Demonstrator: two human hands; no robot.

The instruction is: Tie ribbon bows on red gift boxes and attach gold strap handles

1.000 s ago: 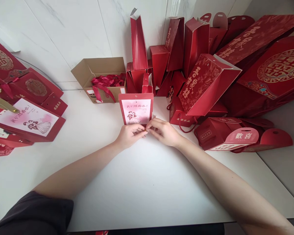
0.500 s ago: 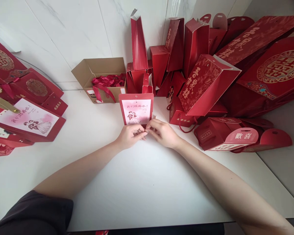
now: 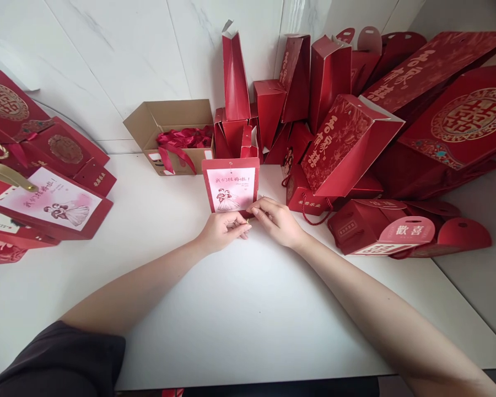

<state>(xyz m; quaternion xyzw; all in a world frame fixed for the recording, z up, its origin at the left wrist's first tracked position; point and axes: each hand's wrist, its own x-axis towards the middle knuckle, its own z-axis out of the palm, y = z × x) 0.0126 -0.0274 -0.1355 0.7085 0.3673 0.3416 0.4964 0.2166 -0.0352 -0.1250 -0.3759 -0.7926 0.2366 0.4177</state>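
A red gift box [image 3: 232,189] with a pink front panel, a drawn bride and groom and Chinese lettering stands upright on the white table. A small hole shows near its top edge. Just in front of it, my left hand [image 3: 221,230] pinches a tiny gold-coloured piece [image 3: 248,221] between thumb and fingertip; its exact kind is too small to tell. My right hand [image 3: 278,221] is at the box's lower right corner, thumb and forefinger pressed together. Whether those fingers hold anything is hidden. The two hands are slightly apart.
Behind stands an open cardboard box [image 3: 169,162] of dark red ribbon [image 3: 186,138]. Several red gift boxes [image 3: 347,149] are stacked at the back and right. At the left, more red boxes [image 3: 62,204] stand, one with a gold strap handle [image 3: 10,175]. A tiled wall [image 3: 107,55] closes off the back.
My fingertips, touching before, have come apart; the right hand has moved slightly right and the small gold piece now shows in my left fingers. The view has shifted slightly.
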